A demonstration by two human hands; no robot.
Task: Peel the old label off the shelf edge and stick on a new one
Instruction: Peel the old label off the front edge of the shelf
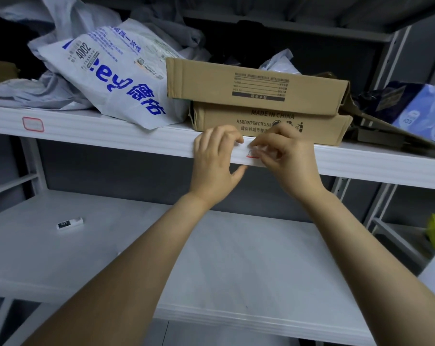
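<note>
A white label with a red border (251,154) sits on the white front edge of the upper shelf (136,141), mostly hidden by fingers. My right hand (283,156) has its fingertips curled onto this label and appears to pinch it. My left hand (215,161) grips the shelf edge just left of the label, fingers over the top and thumb underneath. A second red-bordered label (33,124) is stuck flat on the same edge far to the left.
Two stacked cardboard boxes (261,101) stand right behind my hands. A white mailer bag with blue print (106,71) lies to their left, a blue box (421,108) at right. A small black-and-white marker-like item (69,223) lies on the lower shelf (211,258).
</note>
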